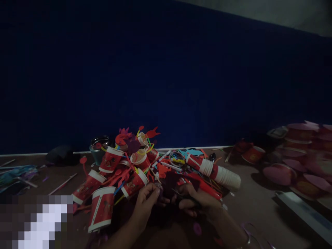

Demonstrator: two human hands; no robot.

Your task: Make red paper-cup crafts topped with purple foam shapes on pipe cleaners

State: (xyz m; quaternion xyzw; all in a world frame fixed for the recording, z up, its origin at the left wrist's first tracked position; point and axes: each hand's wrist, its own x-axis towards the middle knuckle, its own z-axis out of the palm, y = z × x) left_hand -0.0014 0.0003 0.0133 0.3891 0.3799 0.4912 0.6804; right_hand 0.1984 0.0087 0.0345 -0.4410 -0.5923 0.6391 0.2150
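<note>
My left hand point(148, 200) is closed in a pinch on a small purple craft piece point(160, 191), its shape blurred and dim. Just right of it, my right hand point(191, 200) is curled around dark-handled scissors point(193, 203); the blades point left toward the purple piece and are hard to make out. Dark sheet material point(169, 181) lies just beyond both hands. A small purple disc point(197, 228) is below my right hand. Left of my hands stands a red paper cup point(102, 209) with a white rim.
Several decorated cups point(135, 183) with coloured straws and red cut-outs are heaped ahead. A stack of cups point(225, 177) lies on its side at right. Behind stands a dark metal container point(97, 154). More cups and pink rounds point(281, 174) fill the far right, near a pale strip point(306, 212).
</note>
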